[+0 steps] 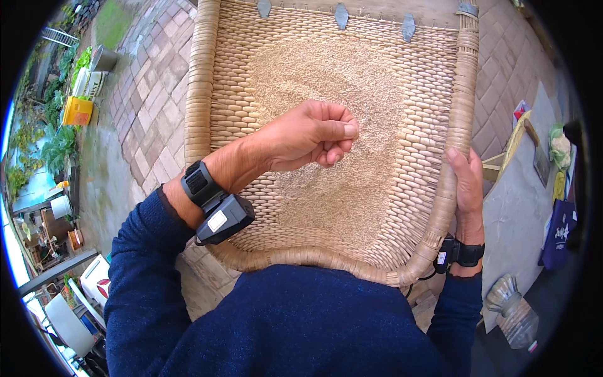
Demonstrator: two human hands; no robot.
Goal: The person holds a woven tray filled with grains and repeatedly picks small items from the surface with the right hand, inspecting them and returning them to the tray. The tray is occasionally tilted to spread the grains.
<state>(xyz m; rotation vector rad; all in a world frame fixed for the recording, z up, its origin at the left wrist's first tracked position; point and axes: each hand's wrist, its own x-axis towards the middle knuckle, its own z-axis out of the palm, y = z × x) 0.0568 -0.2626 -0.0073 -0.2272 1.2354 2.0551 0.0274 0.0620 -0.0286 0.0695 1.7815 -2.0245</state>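
A woven wicker winnowing basket (426,141) with a thick wrapped rim is in front of me, its near edge against my dark blue top. Small tan grain (330,66) is spread over its middle, thinner toward the sides. My left hand (325,134) is above the grain with thumb and forefinger pinched together and the other fingers curled. Nothing shows between the fingertips; anything tiny there would be hidden. On the right, my right hand (465,176) grips the basket's rim, thumb on top and fingers out of sight beneath. Metal clips (341,16) join the weave to a wooden board (395,12) at the far end.
Brick paving (155,108) surrounds the basket. At right are a grey sheet-covered surface (513,212), a cauliflower (559,145), a navy bag (558,233) and a clear plastic bottle (518,320). A yellow bucket (77,111) and white chairs (70,325) stand on the left.
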